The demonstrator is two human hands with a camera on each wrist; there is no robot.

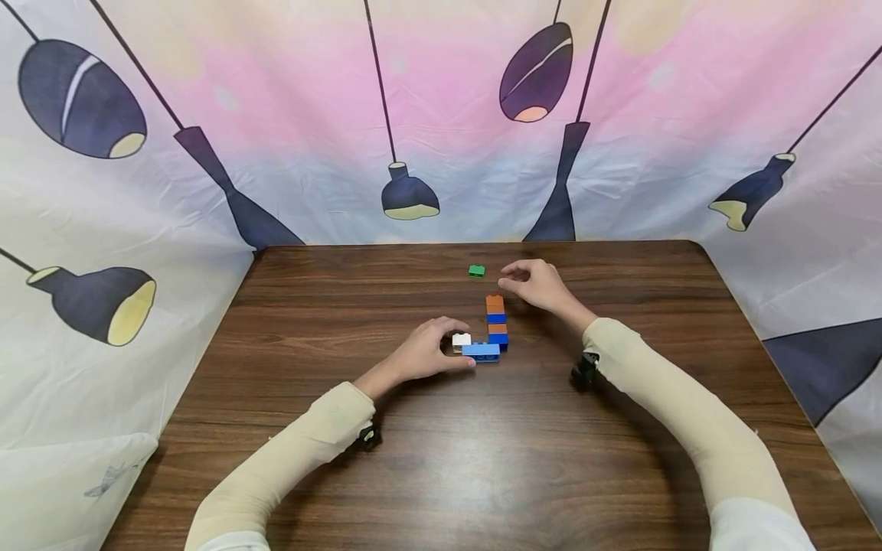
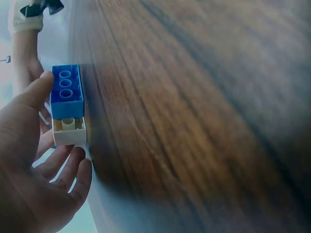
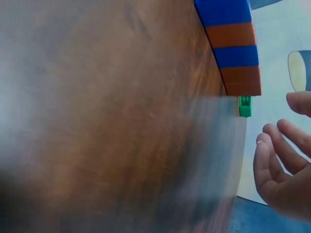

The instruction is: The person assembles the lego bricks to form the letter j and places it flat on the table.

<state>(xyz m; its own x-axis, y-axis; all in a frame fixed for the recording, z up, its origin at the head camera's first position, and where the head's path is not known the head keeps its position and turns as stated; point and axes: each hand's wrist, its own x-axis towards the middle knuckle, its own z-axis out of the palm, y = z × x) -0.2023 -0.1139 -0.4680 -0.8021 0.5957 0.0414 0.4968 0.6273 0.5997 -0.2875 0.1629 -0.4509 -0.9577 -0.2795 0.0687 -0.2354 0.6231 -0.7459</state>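
Note:
My left hand (image 1: 426, 350) grips a light blue toy building brick (image 1: 481, 352) and the white brick (image 1: 461, 340) behind it, thumb on the near side, fingers round the far side. The blue brick's hollow underside (image 2: 65, 83) faces the left wrist camera. Against its right end is a row of alternating orange and dark blue bricks (image 1: 496, 320), running away from me. My right hand (image 1: 540, 285) hovers past the row's far end, holding nothing, fingers loosely bent. Left of its fingertips lies a small green brick (image 1: 476, 271), apart from the row.
The brown wooden table (image 1: 427, 459) extends round the bricks on all sides. Behind its far edge hangs a cloth backdrop (image 1: 455, 92) printed with lamps. A dark wrist camera (image 1: 584, 372) hangs under the right sleeve.

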